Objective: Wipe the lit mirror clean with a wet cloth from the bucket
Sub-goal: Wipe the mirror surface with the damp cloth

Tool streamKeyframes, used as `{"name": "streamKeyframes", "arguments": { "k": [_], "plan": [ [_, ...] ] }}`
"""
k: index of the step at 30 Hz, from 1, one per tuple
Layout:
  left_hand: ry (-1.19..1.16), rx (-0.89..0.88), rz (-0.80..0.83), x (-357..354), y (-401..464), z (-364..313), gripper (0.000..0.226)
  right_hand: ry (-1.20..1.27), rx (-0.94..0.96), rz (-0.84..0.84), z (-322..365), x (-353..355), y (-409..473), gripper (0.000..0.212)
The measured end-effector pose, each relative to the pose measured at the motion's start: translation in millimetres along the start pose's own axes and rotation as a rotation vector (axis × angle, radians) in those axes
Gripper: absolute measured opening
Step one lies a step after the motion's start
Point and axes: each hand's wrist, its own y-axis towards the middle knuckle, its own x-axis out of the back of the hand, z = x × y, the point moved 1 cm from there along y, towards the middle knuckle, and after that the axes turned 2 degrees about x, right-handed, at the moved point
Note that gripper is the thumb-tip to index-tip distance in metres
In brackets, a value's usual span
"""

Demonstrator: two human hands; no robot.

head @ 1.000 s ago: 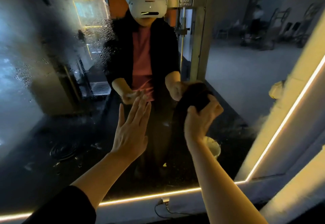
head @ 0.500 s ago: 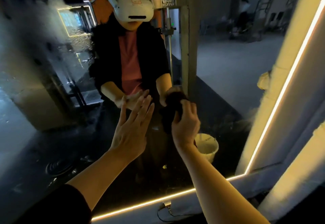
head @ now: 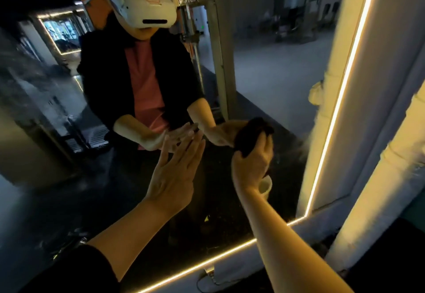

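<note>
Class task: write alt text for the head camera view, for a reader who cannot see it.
A person's right hand presses a dark wadded cloth against a mirror edged with a glowing light strip, while the left hand rests flat on the glass, fingers straight. A pale bucket shows in the reflection beside the right wrist.

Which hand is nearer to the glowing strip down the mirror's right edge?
The right hand. It grips the dark cloth against the glass, not far left of the light strip. The left hand is flat, fingers straight, farther left toward the mirror's middle.
</note>
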Motion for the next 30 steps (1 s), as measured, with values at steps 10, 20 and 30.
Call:
{"name": "streamKeyframes", "arguments": {
  "k": [10,20,30],
  "plan": [
    [0.22,0.006,0.089,-8.1,11.4,-23.0,0.092,-0.031,0.153,-0.119,-44.7,25.2,84.9,0.072],
    [0.094,0.027,0.061,-9.2,14.9,-31.0,0.102,-0.053,0.218,-0.095,-66.8,35.6,93.1,0.06],
    [-0.037,0.102,-0.01,-7.6,-9.6,-12.6,0.102,-0.027,0.132,-0.061,-34.5,30.3,72.8,0.067]
  ]
}}
